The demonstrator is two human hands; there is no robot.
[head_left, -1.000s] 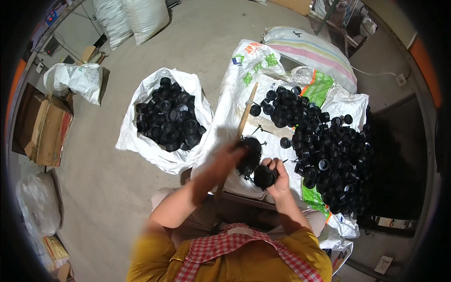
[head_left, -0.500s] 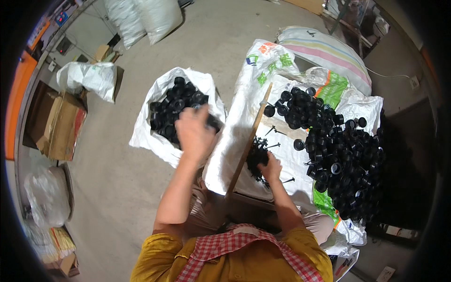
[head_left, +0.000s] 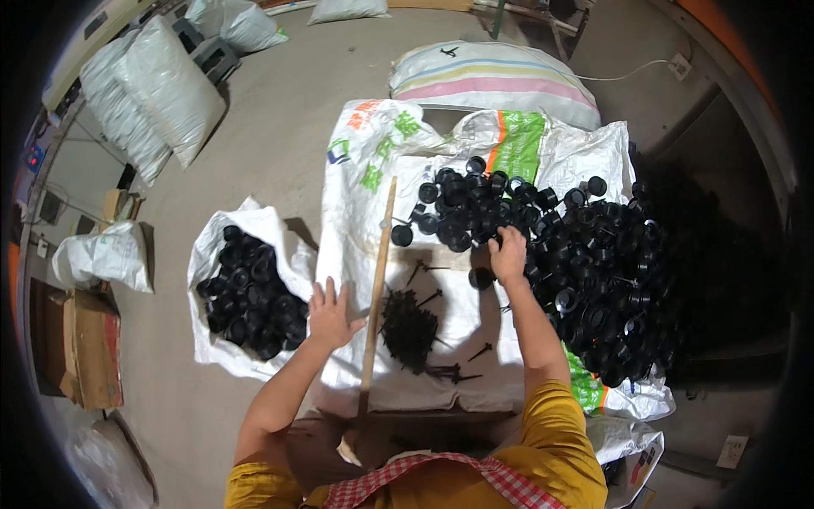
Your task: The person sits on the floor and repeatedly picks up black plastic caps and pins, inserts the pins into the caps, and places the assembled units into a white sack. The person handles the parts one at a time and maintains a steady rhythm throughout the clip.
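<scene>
My left hand (head_left: 332, 316) is open, fingers spread, over the left edge of the white sheeting (head_left: 348, 229) on the work surface, beside a sack (head_left: 203, 339) filled with black plastic caps (head_left: 254, 293). It holds nothing. At the near edge of a large heap of black caps (head_left: 593, 288), my right hand (head_left: 510, 254) reaches in with its fingers extended. Its fingertips meet the caps; no firm hold shows. Between my hands lies a pile of small black stemmed pieces (head_left: 407, 331), several of them scattered loose around it.
A wooden stick (head_left: 379, 288) runs lengthwise across the sheeting, left of the small pile. Behind the surface rests a large striped sack (head_left: 500, 81). Full white bags (head_left: 165, 93) stand at the far left, and a cardboard box (head_left: 93, 348) sits left on the floor.
My left hand has moved from above the sack of caps to the sheeting's edge. My right hand has left the small stemmed pieces for the cap heap. The view has shifted.
</scene>
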